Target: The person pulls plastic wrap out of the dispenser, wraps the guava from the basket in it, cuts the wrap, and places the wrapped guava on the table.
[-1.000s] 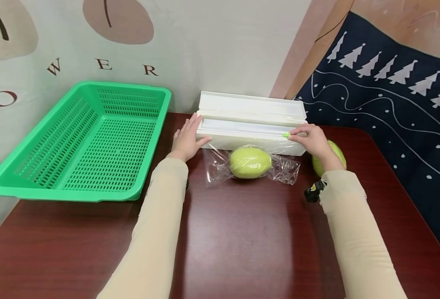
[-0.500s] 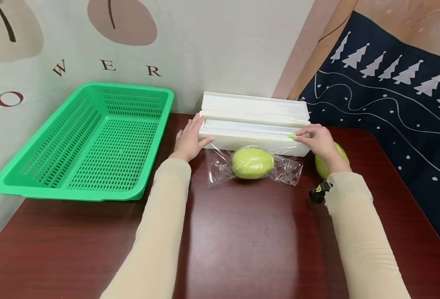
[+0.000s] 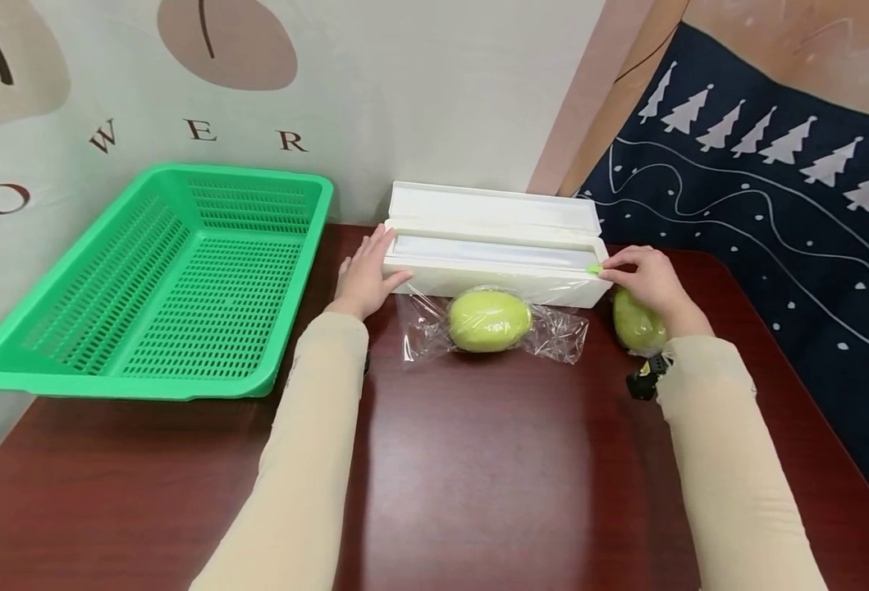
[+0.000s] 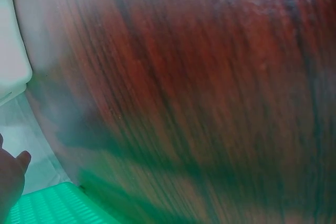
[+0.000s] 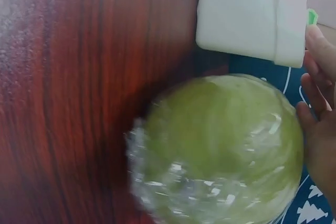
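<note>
A white cling film box (image 3: 496, 279) stands at the back of the table in the head view, its lid (image 3: 493, 209) raised. My left hand (image 3: 363, 275) rests at its left end, fingers extended and thumb against the front. At the right end, my right hand (image 3: 648, 283) pinches a small green slide cutter (image 3: 594, 269) on the box's front edge. Clear film (image 3: 560, 328) lies in front, around a yellow-green oval fruit (image 3: 489, 320). A second film-wrapped fruit (image 5: 226, 145) sits below my right hand, partly hidden by it in the head view.
To the left is a green perforated plastic basket (image 3: 212, 304). The dark red wooden table (image 3: 478, 468) stretches toward me. Behind it hang a pale printed cloth (image 3: 404, 90) and a navy cloth with white trees (image 3: 759, 222).
My right hand has slid the green cutter rightward along the box to near its right end. More of the second fruit shows beside the hand. My left hand stays in place.
</note>
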The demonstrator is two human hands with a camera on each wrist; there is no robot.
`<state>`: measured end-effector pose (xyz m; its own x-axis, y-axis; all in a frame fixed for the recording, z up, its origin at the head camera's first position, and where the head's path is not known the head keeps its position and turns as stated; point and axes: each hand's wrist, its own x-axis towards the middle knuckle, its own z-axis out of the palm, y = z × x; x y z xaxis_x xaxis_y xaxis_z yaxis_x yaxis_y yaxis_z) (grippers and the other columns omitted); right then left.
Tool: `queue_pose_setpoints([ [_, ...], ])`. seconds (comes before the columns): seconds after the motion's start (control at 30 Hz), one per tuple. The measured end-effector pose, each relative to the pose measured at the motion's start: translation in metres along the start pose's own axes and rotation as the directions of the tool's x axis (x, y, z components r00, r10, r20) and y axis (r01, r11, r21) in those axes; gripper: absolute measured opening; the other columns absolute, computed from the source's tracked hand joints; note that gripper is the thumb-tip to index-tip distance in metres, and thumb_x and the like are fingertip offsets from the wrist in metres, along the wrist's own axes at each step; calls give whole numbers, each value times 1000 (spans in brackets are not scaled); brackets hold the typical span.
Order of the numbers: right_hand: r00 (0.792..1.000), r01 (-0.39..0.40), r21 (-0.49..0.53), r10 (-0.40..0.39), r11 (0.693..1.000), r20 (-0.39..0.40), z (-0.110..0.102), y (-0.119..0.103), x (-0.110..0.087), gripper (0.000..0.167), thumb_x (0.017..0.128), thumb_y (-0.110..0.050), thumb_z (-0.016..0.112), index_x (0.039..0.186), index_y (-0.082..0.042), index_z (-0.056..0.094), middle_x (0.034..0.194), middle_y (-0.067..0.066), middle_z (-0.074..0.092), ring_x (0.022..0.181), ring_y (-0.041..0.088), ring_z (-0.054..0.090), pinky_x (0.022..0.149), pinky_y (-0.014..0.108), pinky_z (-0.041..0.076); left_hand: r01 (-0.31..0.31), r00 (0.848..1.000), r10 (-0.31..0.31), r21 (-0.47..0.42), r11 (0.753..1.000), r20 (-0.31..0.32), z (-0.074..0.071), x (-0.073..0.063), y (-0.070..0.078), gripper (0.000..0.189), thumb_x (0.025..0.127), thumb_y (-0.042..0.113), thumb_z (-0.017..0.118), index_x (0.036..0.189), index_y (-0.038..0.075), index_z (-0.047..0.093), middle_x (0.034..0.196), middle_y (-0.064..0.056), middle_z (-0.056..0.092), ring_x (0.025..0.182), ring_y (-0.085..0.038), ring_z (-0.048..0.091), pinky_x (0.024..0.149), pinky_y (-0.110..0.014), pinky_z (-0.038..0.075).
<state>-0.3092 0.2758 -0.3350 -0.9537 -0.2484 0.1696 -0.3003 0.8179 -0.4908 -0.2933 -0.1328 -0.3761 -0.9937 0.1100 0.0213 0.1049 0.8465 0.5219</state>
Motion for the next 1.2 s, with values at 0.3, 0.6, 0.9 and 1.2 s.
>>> queue_pose_setpoints([
  [0.3,996,-74,-46,77,996,54,-16,5,-10,23,87,-10,63,102,7,67,107,28,61,105,38,48,97,51,34,-16,1000,16,4,1000,3,2,1,4,78,89,46,57,150,19,17,159,-3,7,145,-32,11,112,-59,15],
  [0.6,983,-178,-42,180,983,46,-22,-5,-11,28,89,-15,60,108,5,65,117,28,58,117,40,43,104,53,30,-20,1000,20,12,1000,15,-2,2,5,78,91,45,55,151,17,14,159,-6,5,145,-34,10,111,-60,15],
  [0.9,990,-139,-10,139,990,-32,-17,-23,-13,28,90,-17,59,107,4,66,114,27,60,111,37,45,100,52,33,-17,999,16,31,999,33,-9,1,4,79,91,44,54,151,14,13,159,-9,5,144,-34,11,111,-61,16],
  [1.2,995,100,17,-100,995,3,8,-55,-30,20,87,-12,64,99,2,70,97,19,67,96,31,56,82,43,44,-15,998,13,31,999,57,-8,0,7,80,91,47,53,151,14,12,159,-10,5,145,-35,9,111,-61,15],
])
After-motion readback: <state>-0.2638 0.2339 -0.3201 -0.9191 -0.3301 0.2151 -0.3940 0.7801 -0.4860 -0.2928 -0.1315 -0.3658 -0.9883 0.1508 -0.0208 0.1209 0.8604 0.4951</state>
